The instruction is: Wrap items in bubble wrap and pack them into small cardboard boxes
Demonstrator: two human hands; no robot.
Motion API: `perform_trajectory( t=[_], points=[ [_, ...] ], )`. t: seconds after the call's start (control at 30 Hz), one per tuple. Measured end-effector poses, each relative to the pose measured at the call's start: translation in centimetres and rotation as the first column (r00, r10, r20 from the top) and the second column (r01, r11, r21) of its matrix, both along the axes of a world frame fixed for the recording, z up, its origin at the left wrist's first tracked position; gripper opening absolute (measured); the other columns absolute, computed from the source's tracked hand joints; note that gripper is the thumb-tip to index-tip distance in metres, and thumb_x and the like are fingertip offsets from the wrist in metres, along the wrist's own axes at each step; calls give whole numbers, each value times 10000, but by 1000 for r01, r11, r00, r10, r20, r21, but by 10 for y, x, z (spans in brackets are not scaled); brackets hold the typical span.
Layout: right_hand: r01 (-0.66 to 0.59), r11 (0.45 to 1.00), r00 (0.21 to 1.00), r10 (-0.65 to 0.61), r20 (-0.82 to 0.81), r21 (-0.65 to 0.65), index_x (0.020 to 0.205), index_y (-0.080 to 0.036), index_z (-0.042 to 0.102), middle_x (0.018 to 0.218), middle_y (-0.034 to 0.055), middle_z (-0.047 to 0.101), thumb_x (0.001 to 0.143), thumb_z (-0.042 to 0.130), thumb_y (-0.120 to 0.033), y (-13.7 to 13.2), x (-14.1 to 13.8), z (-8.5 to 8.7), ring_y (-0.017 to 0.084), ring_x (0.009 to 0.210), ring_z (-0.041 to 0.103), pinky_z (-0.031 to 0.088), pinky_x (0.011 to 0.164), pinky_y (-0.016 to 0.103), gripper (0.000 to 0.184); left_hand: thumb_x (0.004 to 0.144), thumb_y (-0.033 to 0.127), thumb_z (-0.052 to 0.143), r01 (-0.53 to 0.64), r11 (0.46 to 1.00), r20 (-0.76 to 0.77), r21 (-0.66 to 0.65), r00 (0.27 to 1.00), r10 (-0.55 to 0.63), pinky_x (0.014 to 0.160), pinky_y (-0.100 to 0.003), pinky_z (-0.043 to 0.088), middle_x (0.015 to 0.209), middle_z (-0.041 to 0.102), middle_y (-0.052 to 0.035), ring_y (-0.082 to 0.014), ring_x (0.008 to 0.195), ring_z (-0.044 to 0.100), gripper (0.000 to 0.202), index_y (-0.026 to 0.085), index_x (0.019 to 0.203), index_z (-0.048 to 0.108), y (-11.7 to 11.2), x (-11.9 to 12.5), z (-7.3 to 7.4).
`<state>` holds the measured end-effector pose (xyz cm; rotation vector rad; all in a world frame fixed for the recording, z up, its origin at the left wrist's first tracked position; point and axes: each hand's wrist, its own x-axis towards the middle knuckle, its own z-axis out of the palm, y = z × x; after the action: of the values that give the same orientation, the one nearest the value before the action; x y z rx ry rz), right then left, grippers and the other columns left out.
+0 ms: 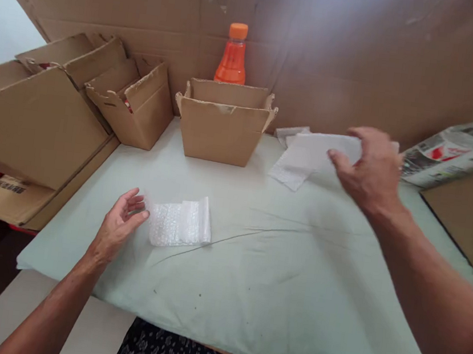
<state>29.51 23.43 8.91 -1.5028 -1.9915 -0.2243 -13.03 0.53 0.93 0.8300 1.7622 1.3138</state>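
Note:
My left hand (120, 220) is at the left end of a clear bubble wrap pouch (181, 222), with thumb and fingers apart. The pouch lies on the cloth, its right part folded over; whether my fingertips touch its edge is hard to tell. Farther back on the right, my right hand (371, 167) is closed on a white, flat sheet or pouch (322, 147), gripped between thumb and fingers and slightly blurred. Under and beside that sheet lie more bubble wrap pouches (290, 178), partly covered.
A pale green cloth (248, 293) covers the table. An open cardboard box (220, 135) stands at the back, an orange bottle (233, 64) behind it. More cardboard boxes (141, 108) crowd the left. At right are a plastic bottle (451, 146) and cardboard (468, 217).

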Motion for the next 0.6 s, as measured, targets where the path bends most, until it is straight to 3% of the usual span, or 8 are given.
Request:
perform_trajectory(
  t=[0.1,0.2,0.27,0.33,0.4,0.5,0.6],
  points=[
    [-273,960,962,274,6,-60,1157,-205,660,1303,160,653,873,642,-362,-22,-43,-11,345,1193,608,463,1005,544,324,683,567,751,62,997,-210,-54,975,-73,1100,-549,428,1422,548,-165,-352,1257,573,820,197,1386,546,9,-8,6],
    [-273,962,961,272,-57,-16,1227,-230,629,1410,129,589,842,635,-306,-22,-84,-13,352,1249,570,454,1012,568,393,739,547,717,83,996,-360,36,931,-65,1088,-556,443,1409,564,-170,-351,1245,586,763,198,1397,548,43,-17,22],
    [-227,970,960,208,-186,-85,1287,-194,590,1362,156,611,819,638,-313,-3,-99,-9,339,1193,598,475,990,553,485,744,471,724,100,980,-423,171,906,-18,1090,-535,452,1420,559,-173,-345,1287,561,731,191,1393,541,80,-19,32],
    [-236,939,938,153,-310,-252,1256,-153,598,1238,171,665,779,669,-350,21,-110,-8,321,1076,644,511,941,528,521,722,388,735,106,957,-405,270,914,13,1077,-527,468,1452,530,-182,-346,1297,554,725,187,1387,531,123,-14,38],
    [-324,865,900,157,-407,-383,1180,-143,627,1143,155,700,742,692,-364,41,-120,-16,297,1001,668,540,906,486,494,691,309,734,121,940,-326,318,945,-12,1072,-530,471,1458,520,-187,-346,1279,563,723,178,1372,528,165,-3,38],
    [-395,826,860,179,-478,-402,1157,-145,623,1108,140,717,743,667,-369,56,-134,-39,284,968,685,561,873,450,472,661,221,697,188,917,-217,351,969,-116,1037,-517,500,1355,594,-165,-322,1196,605,691,162,1330,538,216,17,32],
    [-374,848,864,171,-473,-376,1204,-152,601,1110,134,722,783,620,-404,56,-136,-58,287,963,686,560,874,469,491,677,206,657,226,910,-176,347,969,-173,961,-493,550,1284,630,-146,-300,1129,632,671,161,1334,525,239,24,26]
  ],
)
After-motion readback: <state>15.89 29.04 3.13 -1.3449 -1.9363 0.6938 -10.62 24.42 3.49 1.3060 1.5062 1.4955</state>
